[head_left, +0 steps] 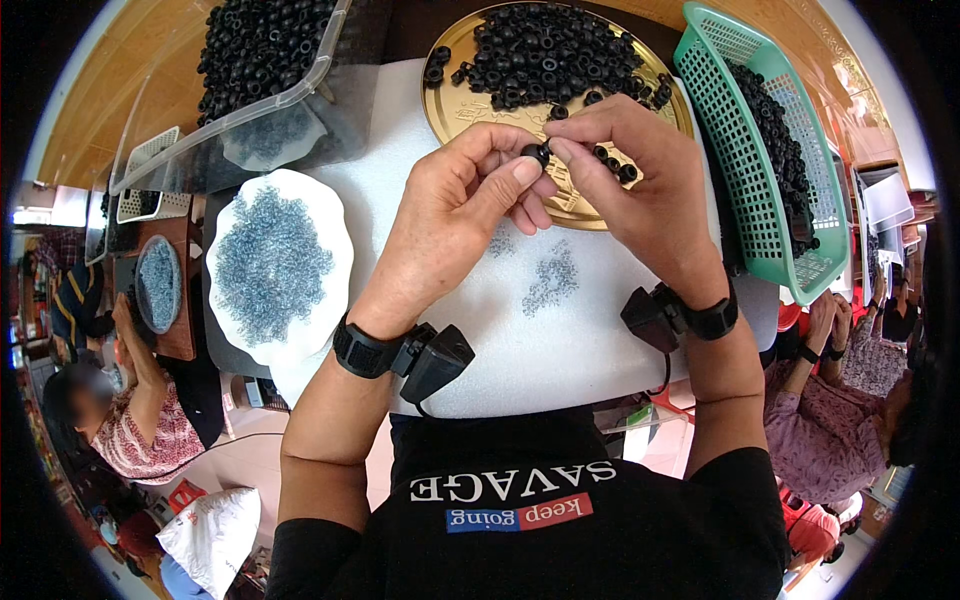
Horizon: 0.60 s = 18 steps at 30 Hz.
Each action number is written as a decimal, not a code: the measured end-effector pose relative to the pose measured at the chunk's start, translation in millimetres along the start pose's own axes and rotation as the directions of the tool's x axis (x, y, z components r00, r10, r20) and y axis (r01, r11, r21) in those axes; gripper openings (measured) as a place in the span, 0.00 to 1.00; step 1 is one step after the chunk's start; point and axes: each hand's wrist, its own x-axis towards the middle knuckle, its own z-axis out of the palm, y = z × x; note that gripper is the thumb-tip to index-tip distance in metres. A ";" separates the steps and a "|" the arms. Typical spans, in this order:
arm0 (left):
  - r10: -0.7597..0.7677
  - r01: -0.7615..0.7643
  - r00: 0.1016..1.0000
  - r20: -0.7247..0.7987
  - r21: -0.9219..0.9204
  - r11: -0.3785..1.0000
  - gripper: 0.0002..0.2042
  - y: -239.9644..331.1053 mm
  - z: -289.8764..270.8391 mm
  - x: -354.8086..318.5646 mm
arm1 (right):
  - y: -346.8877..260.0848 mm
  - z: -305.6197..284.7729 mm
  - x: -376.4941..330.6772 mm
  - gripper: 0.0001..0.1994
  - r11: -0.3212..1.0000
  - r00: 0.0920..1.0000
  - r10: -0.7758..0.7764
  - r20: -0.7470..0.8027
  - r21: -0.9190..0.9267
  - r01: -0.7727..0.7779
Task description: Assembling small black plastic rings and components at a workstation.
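Observation:
Above the near edge of a round gold tray (455, 110), my left hand (450, 205) is closed, with a small round black plastic part (538, 153) between thumb and fingers. My right hand (640, 165) meets it from the other side, thumb and forefinger pinched close to the part. What the right fingertips hold, if anything, is too small to make out. A heap of similar black parts (550, 60) covers the tray's far side. A few loose black parts (615, 165) show beside my right fingers. Small clear bluish pieces (553, 280) lie scattered below my hands on a white sheet (460, 350).
A white scalloped plate (341, 240) full of tiny clear bluish pieces (275, 265) stands at left. Behind it is a clear plastic bin (325, 65) of black parts. A green basket (725, 110) with more black parts stands at right. Other people sit on both sides.

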 end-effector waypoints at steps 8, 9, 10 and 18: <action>-0.006 0.006 1.000 0.005 -0.019 1.000 0.10 1.1 -1.4 0.4 | -2.2 3.2 -0.6 0.09 0.977 0.987 -0.158 0.004 -0.141 0.157; -0.006 0.006 1.000 0.004 -0.018 1.000 0.10 0.9 -1.8 0.4 | -1.5 4.0 -1.0 0.09 0.977 0.986 -0.166 0.004 -0.138 0.165; -0.005 0.005 1.000 0.002 -0.001 1.000 0.10 0.8 -2.2 0.3 | -0.8 4.9 -1.4 0.09 0.976 0.985 -0.173 0.003 -0.134 0.172; -0.001 0.001 0.997 -0.080 0.002 1.000 0.10 -2.5 -2.3 2.4 | 4.4 9.9 -2.7 0.07 0.999 0.999 -0.047 -0.017 -0.021 0.047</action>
